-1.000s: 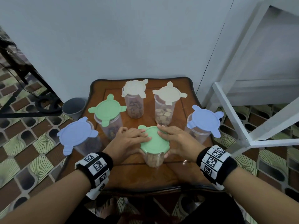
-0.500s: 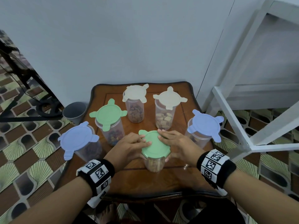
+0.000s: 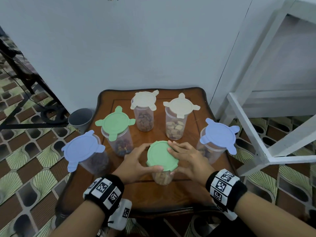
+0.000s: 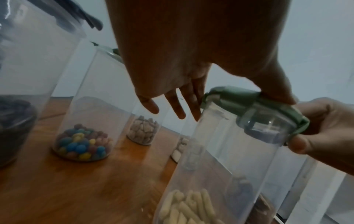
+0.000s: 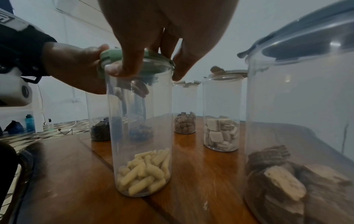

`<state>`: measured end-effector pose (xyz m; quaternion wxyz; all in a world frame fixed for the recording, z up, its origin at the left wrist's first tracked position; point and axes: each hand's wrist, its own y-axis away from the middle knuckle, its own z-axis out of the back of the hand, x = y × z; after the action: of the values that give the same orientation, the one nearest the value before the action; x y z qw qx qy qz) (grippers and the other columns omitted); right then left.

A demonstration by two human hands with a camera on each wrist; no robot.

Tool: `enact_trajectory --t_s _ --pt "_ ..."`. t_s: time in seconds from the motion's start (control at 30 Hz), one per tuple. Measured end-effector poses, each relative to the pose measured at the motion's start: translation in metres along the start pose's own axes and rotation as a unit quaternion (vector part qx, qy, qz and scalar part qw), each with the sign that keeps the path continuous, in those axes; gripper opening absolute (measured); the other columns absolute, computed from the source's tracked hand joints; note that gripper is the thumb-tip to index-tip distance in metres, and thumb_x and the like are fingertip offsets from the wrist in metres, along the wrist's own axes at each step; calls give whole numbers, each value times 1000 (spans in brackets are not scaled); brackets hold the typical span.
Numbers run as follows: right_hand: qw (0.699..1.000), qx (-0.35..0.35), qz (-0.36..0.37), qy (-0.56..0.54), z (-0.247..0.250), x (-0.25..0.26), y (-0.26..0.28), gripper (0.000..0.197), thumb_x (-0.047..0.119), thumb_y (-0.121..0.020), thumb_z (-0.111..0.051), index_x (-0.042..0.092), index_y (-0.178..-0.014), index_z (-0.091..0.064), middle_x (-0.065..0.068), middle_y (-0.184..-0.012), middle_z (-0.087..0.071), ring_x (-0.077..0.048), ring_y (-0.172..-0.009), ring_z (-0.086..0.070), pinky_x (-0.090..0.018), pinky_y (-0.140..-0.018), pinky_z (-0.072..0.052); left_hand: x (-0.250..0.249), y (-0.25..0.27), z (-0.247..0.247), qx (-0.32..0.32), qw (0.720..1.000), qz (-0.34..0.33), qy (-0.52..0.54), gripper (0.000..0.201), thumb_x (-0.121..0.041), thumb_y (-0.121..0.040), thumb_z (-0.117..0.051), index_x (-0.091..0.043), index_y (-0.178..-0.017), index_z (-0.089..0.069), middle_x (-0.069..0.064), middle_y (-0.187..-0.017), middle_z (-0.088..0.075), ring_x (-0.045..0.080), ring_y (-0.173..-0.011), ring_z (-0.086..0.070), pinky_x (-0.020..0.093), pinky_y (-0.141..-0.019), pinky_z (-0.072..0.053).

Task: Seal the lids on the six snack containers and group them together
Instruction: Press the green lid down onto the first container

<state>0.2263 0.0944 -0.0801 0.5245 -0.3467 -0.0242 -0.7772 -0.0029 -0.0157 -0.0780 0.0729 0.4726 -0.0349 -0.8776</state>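
Six clear snack containers stand on the wooden table (image 3: 119, 194). The nearest one (image 5: 141, 136) holds pale sticks, and its green lid (image 3: 162, 156) has its flaps folded down. My left hand (image 3: 150, 157) grips that lid from the left, with its thumb on the near rim. My right hand (image 3: 174, 158) lies over the lid's right side and pinches a flap (image 4: 298, 127). The other green lid (image 3: 115, 123), two cream lids (image 3: 144, 99) (image 3: 181, 105) and two blue lids (image 3: 83, 149) (image 3: 218, 134) rest with flaps sticking out.
A grey cup (image 3: 80, 118) stands on the tiled floor left of the table. A white frame (image 3: 253, 134) rises close on the right. The wall lies just behind the table. A black stand (image 3: 25, 74) is at the far left.
My left hand slid off the lid's top to its left rim, and its thumb came onto the near edge. The lid's far-left flap no longer sticks out. The view tilted up slightly.
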Motion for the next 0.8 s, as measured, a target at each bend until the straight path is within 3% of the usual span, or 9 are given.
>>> enact_trajectory --t_s 0.13,0.23,0.37,0.53,0.57,0.67,0.8 --pt "1000 -6 -5 -6 -3 -2 0 71 48 -75 -68 13 -135 -55 1 -146 -43 -10 -132 -36 -13 -109 -27 -9 0 -6 -10 995 16 101 60 -51 -69 -84 -41 -121 -54 -24 -120 -61 -11 -111 -52 13 -90 -44" --pt "1000 -9 -9 -7 -5 -3 0 73 49 -73 -70 15 -135 -54 4 -146 -44 -11 -133 -37 -18 -109 -31 -13 -1 -12 -69 988 11 135 43 -44 -72 -85 -36 -108 -64 -20 -109 -67 -6 -100 -58 8 -79 -46" --pt "1000 -18 -10 -5 -7 -2 0 74 55 -73 -67 16 -134 -56 4 -144 -48 -13 -131 -41 -21 -108 -34 -20 -11 -26 -184 966 17 183 27 -32 -73 -87 -16 -84 -68 -3 -83 -72 3 -75 -63 17 -64 -50" --pt "1000 -12 -27 7 -6 -2 -1 77 52 -67 -74 17 -134 -56 7 -143 -48 -8 -131 -38 -13 -108 -29 -16 -19 -24 -166 965 39 197 43 -45 -69 -86 -11 -75 -60 6 -71 -68 20 -69 -64 40 -61 -51" --pt "999 -11 -34 9 -6 -1 -2 79 51 -66 -77 18 -134 -56 8 -143 -48 -7 -131 -38 -14 -108 -29 -16 -20 -24 -166 966 38 193 44 -44 -70 -86 -9 -75 -59 8 -71 -67 20 -68 -63 41 -60 -50" --pt "998 -4 -54 17 -2 3 -3 80 52 -64 -78 20 -134 -55 11 -143 -47 -7 -131 -39 -26 -107 -37 -19 -21 -22 -170 967 40 188 45 -43 -71 -85 -8 -73 -56 13 -70 -65 15 -65 -59 37 -58 -47" --pt "998 14 -54 32 4 10 -4 79 53 -68 -76 19 -135 -54 10 -145 -45 -13 -131 -41 -37 -105 -42 -22 -15 -18 -169 976 57 128 48 -61 -68 -80 -18 -77 -62 3 -74 -69 24 -75 -67 49 -68 -55"
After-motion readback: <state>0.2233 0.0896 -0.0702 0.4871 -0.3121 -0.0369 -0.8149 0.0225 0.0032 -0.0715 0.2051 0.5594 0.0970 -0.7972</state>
